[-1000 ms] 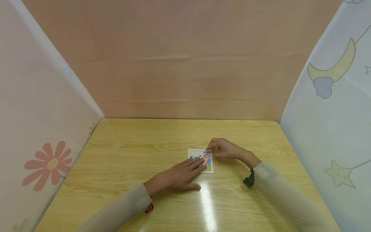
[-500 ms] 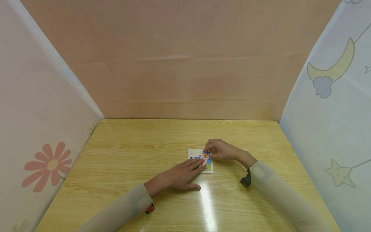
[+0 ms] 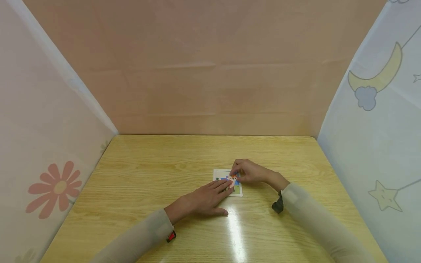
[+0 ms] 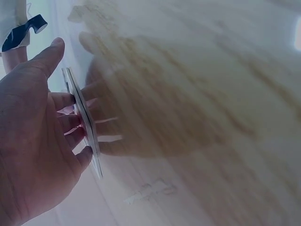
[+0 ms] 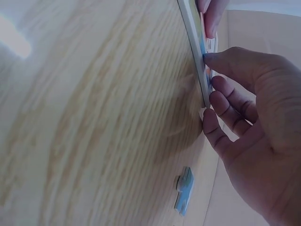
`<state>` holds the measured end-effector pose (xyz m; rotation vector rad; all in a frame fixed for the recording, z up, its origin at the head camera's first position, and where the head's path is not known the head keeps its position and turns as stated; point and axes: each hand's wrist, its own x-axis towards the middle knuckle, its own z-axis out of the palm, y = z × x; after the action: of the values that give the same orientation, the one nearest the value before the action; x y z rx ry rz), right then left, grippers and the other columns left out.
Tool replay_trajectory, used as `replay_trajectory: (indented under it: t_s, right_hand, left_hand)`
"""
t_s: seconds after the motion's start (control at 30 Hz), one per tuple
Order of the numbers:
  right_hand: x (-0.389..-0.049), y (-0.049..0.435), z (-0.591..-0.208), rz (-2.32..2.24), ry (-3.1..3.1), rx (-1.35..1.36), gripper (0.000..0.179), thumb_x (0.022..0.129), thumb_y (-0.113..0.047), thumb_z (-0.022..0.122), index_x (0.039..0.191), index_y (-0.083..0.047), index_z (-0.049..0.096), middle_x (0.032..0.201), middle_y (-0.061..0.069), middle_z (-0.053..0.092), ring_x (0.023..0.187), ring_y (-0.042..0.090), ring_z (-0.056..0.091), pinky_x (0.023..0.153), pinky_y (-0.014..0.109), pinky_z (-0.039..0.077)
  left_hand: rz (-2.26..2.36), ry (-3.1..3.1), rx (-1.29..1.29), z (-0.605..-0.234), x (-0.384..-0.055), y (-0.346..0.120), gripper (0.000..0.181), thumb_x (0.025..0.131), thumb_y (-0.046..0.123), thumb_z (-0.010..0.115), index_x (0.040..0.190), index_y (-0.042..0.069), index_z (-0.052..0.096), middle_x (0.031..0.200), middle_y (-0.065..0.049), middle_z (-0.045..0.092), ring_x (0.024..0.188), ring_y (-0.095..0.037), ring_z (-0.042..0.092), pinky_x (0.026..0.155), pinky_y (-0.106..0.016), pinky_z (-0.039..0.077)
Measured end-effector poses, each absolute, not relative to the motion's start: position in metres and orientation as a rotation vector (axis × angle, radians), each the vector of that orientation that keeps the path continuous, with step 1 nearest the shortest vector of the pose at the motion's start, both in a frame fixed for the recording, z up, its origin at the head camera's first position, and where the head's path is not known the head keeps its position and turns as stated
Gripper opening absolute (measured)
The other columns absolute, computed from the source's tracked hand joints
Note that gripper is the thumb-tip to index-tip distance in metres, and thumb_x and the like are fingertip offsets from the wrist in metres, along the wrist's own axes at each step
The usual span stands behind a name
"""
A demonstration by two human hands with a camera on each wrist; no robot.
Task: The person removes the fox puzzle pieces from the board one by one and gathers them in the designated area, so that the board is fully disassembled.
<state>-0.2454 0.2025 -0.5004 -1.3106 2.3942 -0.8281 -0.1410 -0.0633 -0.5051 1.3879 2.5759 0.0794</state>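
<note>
Item: picture board, white-bordered, with a coloured cartoon figure; I am seeing it lying flat near the middle of the wood-grain table, partly covered by both hands.

Item: left hand; it is reaching in palm down, fingers extended and resting on the board, thumb spreading away beside it, gripping nothing.

Item: right hand; its fingers are bending, with thumb and fingertips touching the board's upper right part. I am unable to tell whether they are pinching anything there.

Item: loose blue piece, knobbed along one side; in the right wrist view it is lying on the table near that hand, apart from the board.

Worn: a dark strap is showing at the right sleeve, a red-and-black strap at the left sleeve.

Surroundings: a tan backdrop is standing behind.
</note>
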Motion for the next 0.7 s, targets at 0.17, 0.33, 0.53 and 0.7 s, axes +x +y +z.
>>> replay_trajectory:
  t_s: [0.17, 0.33, 0.53, 0.7]
  right_hand:
    - [-0.2448, 0.2024, -0.4993, -0.835, 2.387, -1.331, 0.021, 0.091, -0.001, 0.080, 0.113, -0.004, 0.080, 0.112, 0.007, 0.066, 0.101, 0.021, 0.064, 0.090, 0.035, 0.057]
    - [-0.2444, 0.2021, -0.4998, -0.852, 2.386, -1.337, 0.020, 0.090, 0.001, 0.080, 0.109, -0.004, 0.079, 0.112, 0.009, 0.065, 0.097, 0.022, 0.062, 0.086, 0.034, 0.056]
    - [-0.2466, 0.2022, -0.5038, -0.868, 2.401, -1.378, 0.020, 0.087, 0.002, 0.080, 0.106, -0.006, 0.077, 0.112, 0.009, 0.063, 0.101, 0.023, 0.062, 0.090, 0.036, 0.056]
    - [-0.2455, 0.2020, -0.5031, -0.890, 2.388, -1.320, 0.021, 0.088, 0.001, 0.079, 0.106, -0.007, 0.077, 0.115, 0.007, 0.063, 0.107, 0.024, 0.062, 0.096, 0.040, 0.056]
  left_hand:
    - [0.059, 2.576, 1.375, -0.5026, -0.1392, -0.0620, 0.087, 0.108, 0.065, 0.044, 0.171, 0.012, 0.016, 0.179, -0.010, 0.008, 0.164, -0.028, 0.011, 0.132, -0.044, 0.018]
    - [0.046, 2.576, 1.378, -0.5024, -0.1393, -0.0613, 0.087, 0.108, 0.065, 0.043, 0.171, 0.012, 0.016, 0.179, -0.010, 0.008, 0.164, -0.028, 0.012, 0.132, -0.044, 0.019]
    - [0.039, 2.578, 1.385, -0.5027, -0.1402, -0.0618, 0.086, 0.108, 0.065, 0.042, 0.171, 0.013, 0.016, 0.179, -0.010, 0.009, 0.164, -0.027, 0.012, 0.132, -0.043, 0.019]
    - [0.031, 2.578, 1.387, -0.5048, -0.1408, -0.0616, 0.086, 0.108, 0.065, 0.041, 0.171, 0.013, 0.015, 0.179, -0.009, 0.008, 0.165, -0.026, 0.011, 0.132, -0.043, 0.018]
